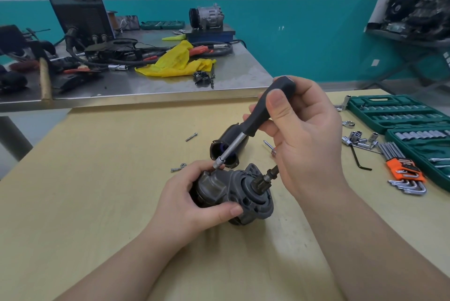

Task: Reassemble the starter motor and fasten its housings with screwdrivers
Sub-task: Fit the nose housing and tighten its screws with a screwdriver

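Note:
The grey starter motor housing [246, 193] lies on the wooden table [109, 179], its pinion shaft [266, 176] pointing up and right. My left hand [192, 193] grips the housing's left end. My right hand [302, 135] holds a black-handled socket driver [258, 115], tilted down to the left. Its silver socket tip [217, 164] sits on the top left of the housing, beside my left fingers. A black cylindrical motor casing [226, 147] lies open-ended just behind the housing.
Loose screws [191, 137] and a small bolt [177, 167] lie on the table left of the casing. Another screw [267, 144] lies by my right hand. Green socket cases [394, 110], loose sockets [355, 137] and a hex key set [404, 169] fill the right. A cluttered steel bench [146, 81] stands behind.

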{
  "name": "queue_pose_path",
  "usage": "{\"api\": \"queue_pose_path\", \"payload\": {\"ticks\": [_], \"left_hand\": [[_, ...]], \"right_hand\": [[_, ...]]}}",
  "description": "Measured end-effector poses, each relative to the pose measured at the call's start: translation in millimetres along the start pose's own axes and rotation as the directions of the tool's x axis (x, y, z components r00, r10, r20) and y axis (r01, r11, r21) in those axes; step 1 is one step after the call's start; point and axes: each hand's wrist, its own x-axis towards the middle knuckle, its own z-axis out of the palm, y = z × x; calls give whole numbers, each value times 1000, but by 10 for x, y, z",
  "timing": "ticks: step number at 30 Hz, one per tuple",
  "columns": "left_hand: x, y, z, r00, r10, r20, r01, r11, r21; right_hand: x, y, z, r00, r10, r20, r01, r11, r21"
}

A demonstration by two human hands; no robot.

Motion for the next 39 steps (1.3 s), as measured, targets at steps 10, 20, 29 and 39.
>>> {"api": "queue_pose_path", "payload": {"ticks": [10, 20, 29, 39], "left_hand": [[8, 1, 16, 999, 50, -15, -49, 998, 38], [20, -9, -47, 986, 142, 89, -153, 980, 129], [20, -34, -28, 979, 181, 89, -197, 955, 222], [24, 20, -19, 992, 120, 37, -125, 969, 213]], "right_hand": [[267, -79, -344, 941, -6, -339, 20, 999, 38], [390, 448, -793, 898, -103, -427, -64, 932, -358], [180, 812, -721, 980, 21, -198, -144, 763, -630], [200, 740, -662, 886, 445, 129, 168, -51, -984]]}}
